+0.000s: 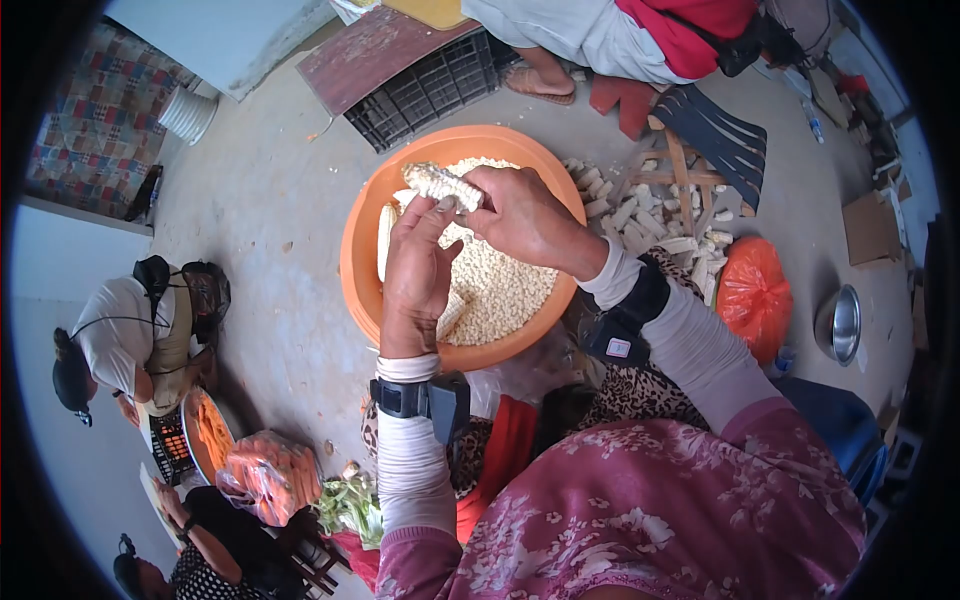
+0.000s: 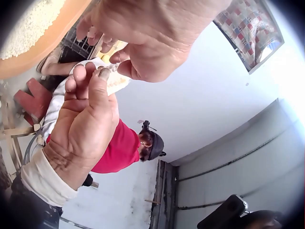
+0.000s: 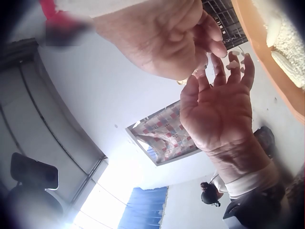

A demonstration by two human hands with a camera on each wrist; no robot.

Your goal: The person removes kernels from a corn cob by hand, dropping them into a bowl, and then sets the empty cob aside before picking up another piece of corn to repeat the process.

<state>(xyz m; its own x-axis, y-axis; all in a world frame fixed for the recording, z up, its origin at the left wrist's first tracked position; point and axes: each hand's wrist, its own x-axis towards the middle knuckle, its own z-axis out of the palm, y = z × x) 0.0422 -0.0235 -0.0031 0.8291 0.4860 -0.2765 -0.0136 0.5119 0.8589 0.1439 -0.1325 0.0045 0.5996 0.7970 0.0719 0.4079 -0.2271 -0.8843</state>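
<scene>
Above the orange basin (image 1: 362,250), a partly stripped corn cob (image 1: 440,186) is tilted, its far end ragged. My right hand (image 1: 530,215) grips its near end, with the thumb (image 2: 99,90) pressed along the cob in the left wrist view. My left hand (image 1: 415,275) is palm up under it, fingertips right at the cob's underside. The right wrist view shows the left fingers (image 3: 219,71) mostly straight and spread, with loose kernels by the fingertips. Heaped kernels (image 1: 510,285) fill much of the basin. Whole ears of corn (image 1: 386,240) lie along its left side.
Bare cobs (image 1: 645,215) are strewn on the floor right of the basin, near a red plastic bag (image 1: 755,300) and a metal bowl (image 1: 846,325). A black crate (image 1: 420,100) stands beyond. Bagged carrots (image 1: 270,475) sit lower left, near two people; another person sits at the top.
</scene>
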